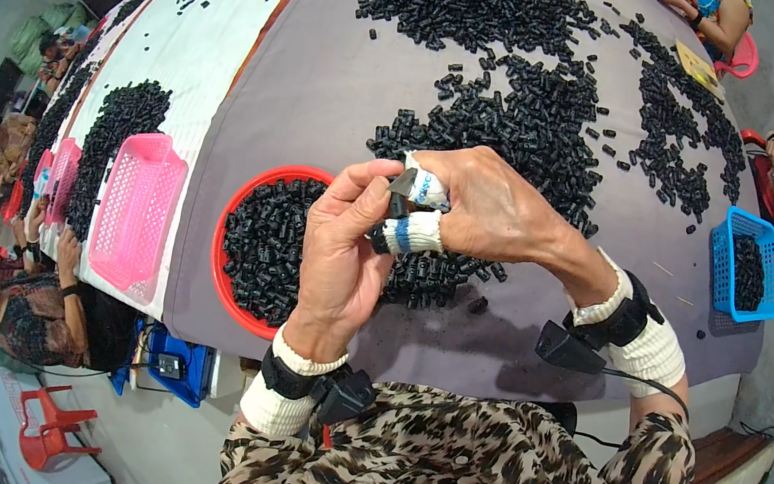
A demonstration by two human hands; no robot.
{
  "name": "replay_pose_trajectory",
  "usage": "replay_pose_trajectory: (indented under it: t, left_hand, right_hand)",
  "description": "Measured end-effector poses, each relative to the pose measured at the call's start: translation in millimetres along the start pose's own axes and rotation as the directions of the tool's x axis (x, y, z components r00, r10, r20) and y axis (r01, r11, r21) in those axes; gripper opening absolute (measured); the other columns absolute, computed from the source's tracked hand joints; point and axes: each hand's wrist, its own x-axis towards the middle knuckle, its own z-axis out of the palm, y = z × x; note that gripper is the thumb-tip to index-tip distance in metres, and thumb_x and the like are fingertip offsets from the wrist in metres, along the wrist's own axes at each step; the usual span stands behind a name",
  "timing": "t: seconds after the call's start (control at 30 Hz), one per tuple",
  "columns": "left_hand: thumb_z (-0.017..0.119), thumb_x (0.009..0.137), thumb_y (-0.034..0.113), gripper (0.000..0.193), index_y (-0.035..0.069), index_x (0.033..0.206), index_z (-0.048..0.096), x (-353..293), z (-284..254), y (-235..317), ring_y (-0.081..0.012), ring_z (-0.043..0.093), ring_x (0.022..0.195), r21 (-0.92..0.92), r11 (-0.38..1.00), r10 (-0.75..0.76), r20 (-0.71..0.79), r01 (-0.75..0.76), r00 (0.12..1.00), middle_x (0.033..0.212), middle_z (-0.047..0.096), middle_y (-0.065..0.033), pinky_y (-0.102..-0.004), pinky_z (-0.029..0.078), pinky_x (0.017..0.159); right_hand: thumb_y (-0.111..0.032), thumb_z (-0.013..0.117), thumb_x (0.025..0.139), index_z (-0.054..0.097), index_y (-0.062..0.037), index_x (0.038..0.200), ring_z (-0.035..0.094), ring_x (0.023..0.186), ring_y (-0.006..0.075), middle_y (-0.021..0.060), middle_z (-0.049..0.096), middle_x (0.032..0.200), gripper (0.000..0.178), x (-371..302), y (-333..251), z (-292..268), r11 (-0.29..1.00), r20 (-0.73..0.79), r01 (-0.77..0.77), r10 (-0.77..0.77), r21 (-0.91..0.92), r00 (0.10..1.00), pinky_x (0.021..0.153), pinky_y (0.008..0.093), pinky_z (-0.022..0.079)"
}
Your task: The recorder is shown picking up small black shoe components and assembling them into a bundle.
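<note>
- The left hand (346, 246) is pinched narrow, thumb and forefinger closed on a small dark piece (399, 205) that sits at the middle of the scene, above the grey cloth-covered table (256, 110).
- The right hand (498, 209) comes in from the right, its thumb and forefinger wrapped in white tape with blue marks; these 2 wrapped digits stand narrow at the piece, but I cannot tell whether they grip it or only steady it.
- A dark bit also shows at the tip of the lower wrapped digit (too small to tell whether it belongs to the same piece).
- Just left of the left hand stands a round red plastic tub (219, 256) full of small black cylindrical pieces; a broad loose heap of black pieces (524, 112) spreads beyond the hands on the far side.
- Well to the right is a rectangular blue lattice plastic basket (722, 275) holding more of them; to the left lies a rectangular pink lattice plastic basket (136, 212).
- For good handling, I judge that the left pinch should hold the piece firmly while the 2 taped digits apply any force, in small, controlled movements.
- Turning the wrists slightly outward would probably uncover the piece, now half hidden by fingers.
- Too hard a squeeze could make it slip.
</note>
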Motion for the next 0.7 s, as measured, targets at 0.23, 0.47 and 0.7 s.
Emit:
replay_pose_trajectory:
  t: [0.23,0.47,0.7]
  left_hand:
    - [0.054,0.087,0.007,0.015,0.000,0.100,0.056,-2.5,7.0,1.1,-0.0094,0.058,0.078,0.161,0.984,0.085,-0.081,-0.071,0.993,0.087,0.061,-0.0050,-0.0238,0.049,0.071]
    - [0.055,0.087,0.008,0.015,0.000,0.099,0.056,-1.9,9.8,3.1,-0.0099,0.059,0.078,0.206,0.975,0.102,-0.090,-0.082,0.991,0.088,0.061,-0.0057,-0.0239,0.049,0.070]
    - [0.051,0.089,0.010,0.017,-0.001,0.101,0.053,-2.0,2.5,1.1,-0.0177,0.061,0.084,0.050,0.998,0.037,-0.001,-0.037,0.999,0.094,0.060,-0.0107,-0.0294,0.051,0.077]
  right_hand:
    - [-0.026,0.067,0.072,0.053,0.0002,0.076,0.049,0.053,0.0173,0.0069,0.054,0.061,0.030,0.2,0.4,1.8,0.999,-0.016,0.033,-0.033,-0.014,0.999,0.050,0.0325,0.040]
    - [-0.022,0.069,0.071,0.054,-0.0002,0.078,0.049,0.054,0.0146,0.0063,0.055,0.062,0.027,-1.1,-5.0,0.5,0.993,-0.021,0.025,-0.023,0.114,1.000,0.051,0.0309,0.041]
    - [-0.025,0.074,0.067,0.056,-0.0013,0.077,0.050,0.058,0.0116,0.0029,0.055,0.063,0.032,-1.7,-8.4,-4.0,0.991,-0.021,-0.057,0.060,0.118,0.998,0.053,0.0288,0.041]
